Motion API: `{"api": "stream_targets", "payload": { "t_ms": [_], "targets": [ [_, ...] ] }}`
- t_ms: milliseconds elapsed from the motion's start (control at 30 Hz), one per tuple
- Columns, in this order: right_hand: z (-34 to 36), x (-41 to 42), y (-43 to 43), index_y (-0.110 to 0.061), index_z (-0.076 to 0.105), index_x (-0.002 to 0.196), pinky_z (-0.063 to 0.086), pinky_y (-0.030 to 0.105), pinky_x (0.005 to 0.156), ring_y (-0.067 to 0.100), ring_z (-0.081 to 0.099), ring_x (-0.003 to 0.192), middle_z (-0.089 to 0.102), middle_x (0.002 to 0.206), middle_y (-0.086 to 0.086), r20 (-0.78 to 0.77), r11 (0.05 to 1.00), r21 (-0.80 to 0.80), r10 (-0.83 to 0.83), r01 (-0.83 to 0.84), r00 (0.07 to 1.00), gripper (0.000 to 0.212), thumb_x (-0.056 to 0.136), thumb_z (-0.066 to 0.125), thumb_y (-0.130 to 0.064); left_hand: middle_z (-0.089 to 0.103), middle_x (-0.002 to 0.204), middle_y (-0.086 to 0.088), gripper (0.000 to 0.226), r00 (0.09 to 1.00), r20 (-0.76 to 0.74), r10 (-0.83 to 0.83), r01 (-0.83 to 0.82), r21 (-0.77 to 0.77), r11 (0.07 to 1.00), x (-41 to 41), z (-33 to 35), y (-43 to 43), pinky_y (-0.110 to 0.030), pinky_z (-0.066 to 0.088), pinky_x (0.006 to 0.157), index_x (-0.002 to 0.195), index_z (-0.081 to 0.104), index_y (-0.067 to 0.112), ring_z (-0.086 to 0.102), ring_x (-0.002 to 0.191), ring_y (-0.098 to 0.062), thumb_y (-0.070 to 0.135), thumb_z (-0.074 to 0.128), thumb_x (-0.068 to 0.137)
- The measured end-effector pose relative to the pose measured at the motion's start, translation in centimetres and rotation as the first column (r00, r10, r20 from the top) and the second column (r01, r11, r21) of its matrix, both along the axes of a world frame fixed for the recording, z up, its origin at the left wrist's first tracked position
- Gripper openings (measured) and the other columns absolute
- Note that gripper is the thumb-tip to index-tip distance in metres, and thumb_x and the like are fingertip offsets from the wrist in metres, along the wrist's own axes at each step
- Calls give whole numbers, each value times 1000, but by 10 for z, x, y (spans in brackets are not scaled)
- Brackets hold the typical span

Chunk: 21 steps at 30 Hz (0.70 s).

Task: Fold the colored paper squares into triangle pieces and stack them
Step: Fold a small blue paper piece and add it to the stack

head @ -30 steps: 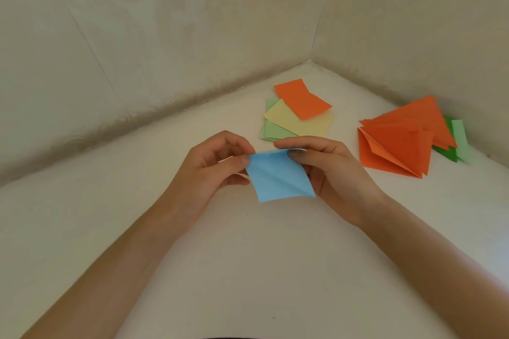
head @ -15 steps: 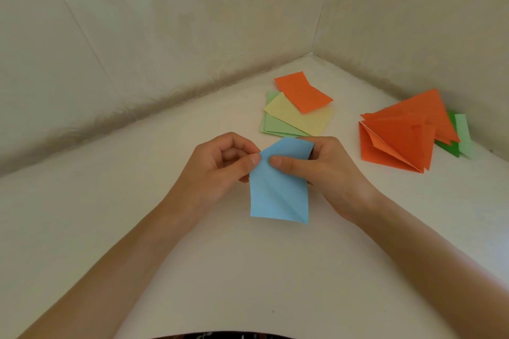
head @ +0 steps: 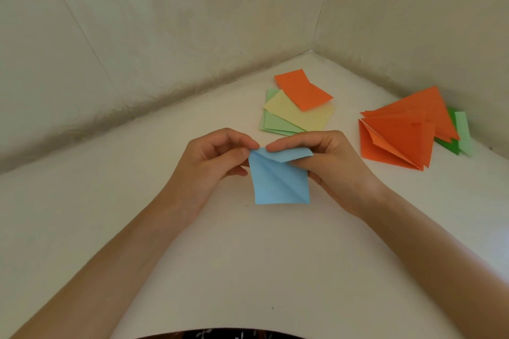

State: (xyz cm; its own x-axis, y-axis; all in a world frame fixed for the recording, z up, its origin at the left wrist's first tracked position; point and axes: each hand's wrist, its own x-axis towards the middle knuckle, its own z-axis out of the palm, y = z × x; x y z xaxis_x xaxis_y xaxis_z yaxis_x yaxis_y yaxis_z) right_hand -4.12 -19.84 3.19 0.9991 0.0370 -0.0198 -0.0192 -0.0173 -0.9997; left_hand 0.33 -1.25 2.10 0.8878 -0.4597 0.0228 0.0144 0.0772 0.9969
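Note:
A light blue paper square (head: pixel 278 181) with a diagonal crease hangs between my hands above the white surface. My left hand (head: pixel 212 157) pinches its top left corner between thumb and forefinger. My right hand (head: pixel 327 162) pinches the top right part, where the upper edge is bent over toward me. Unfolded squares lie behind the hands: an orange one (head: pixel 303 89) on a yellow one (head: pixel 300 115) on light green ones (head: pixel 275 122). At the right sits a stack of folded orange triangles (head: pixel 402 132) over green pieces (head: pixel 457 135).
The white surface (head: pixel 248 256) runs into a corner formed by two pale walls (head: pixel 165 22). The paper piles lie close to that corner and the right wall. A dark patterned garment edge (head: pixel 220 334) shows at the bottom.
The blue paper was turned from tilted to hanging upright, then its top right edge was bent over. Both hands kept hold and shifted slightly toward me.

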Motion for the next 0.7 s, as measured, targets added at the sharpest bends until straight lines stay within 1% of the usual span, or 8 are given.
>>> {"api": "stream_targets", "payload": {
  "t_ms": [100,200,267,300,367,467,567,700],
  "targets": [
    [0,-2,-1,-11,73,88,53,27,81,19,66,98,72,97,5,6,999,1,37,-37,999,38,80,45,13,69,80,-4,14,999,-26,22,-22,-1,1000,-1,1,-1,-27,52,70,75,73,19,62,79,-17,14,61,80],
    [0,0,-4,-5,71,90,54,29,82,26,65,98,70,100,15,-40,994,74,83,-80,996,41,67,38,-7,68,75,0,9,997,22,80,-81,72,994,-2,0,-4,-27,52,69,82,69,14,62,75,-13,5,68,82],
    [1,1,-6,-6,70,92,54,29,82,24,65,95,69,99,13,-44,990,116,89,-84,995,40,71,38,-16,66,68,4,14,996,40,85,-88,82,993,-3,0,-4,-21,51,64,90,65,14,61,68,-8,2,66,82],
    [2,1,-5,-10,70,93,54,26,79,20,66,91,70,95,8,-32,994,89,67,-64,997,35,77,40,-20,66,66,5,16,995,47,89,-93,87,992,-3,0,-4,-19,50,62,93,64,14,60,65,-6,2,66,82],
    [1,0,-1,-18,69,94,50,18,72,9,64,83,69,86,0,20,997,-74,-4,5,1000,17,87,59,-29,67,65,6,14,993,73,91,-99,116,988,-4,0,-5,-18,50,61,89,66,14,61,63,-5,2,68,81],
    [-3,2,9,-20,69,82,42,10,66,-2,59,73,67,77,-7,102,949,-310,-23,53,995,2,84,69,-21,70,67,5,11,991,111,82,-99,163,982,-6,-1,-7,-17,49,57,79,69,15,63,65,-3,4,70,80],
    [-7,3,11,-24,69,74,38,8,62,-3,56,67,67,74,-9,113,921,-385,-25,67,993,12,85,69,-18,70,68,5,9,990,121,74,-98,202,975,-7,-2,-7,-15,48,54,78,68,14,63,64,-2,5,69,82],
    [-3,3,4,-23,68,73,36,5,65,-6,54,68,63,71,-13,149,886,-449,-53,115,987,13,84,68,-16,67,65,8,12,989,108,100,-122,216,969,-3,-2,-3,-16,48,55,75,67,15,61,63,-1,5,68,82]
  ]
}}
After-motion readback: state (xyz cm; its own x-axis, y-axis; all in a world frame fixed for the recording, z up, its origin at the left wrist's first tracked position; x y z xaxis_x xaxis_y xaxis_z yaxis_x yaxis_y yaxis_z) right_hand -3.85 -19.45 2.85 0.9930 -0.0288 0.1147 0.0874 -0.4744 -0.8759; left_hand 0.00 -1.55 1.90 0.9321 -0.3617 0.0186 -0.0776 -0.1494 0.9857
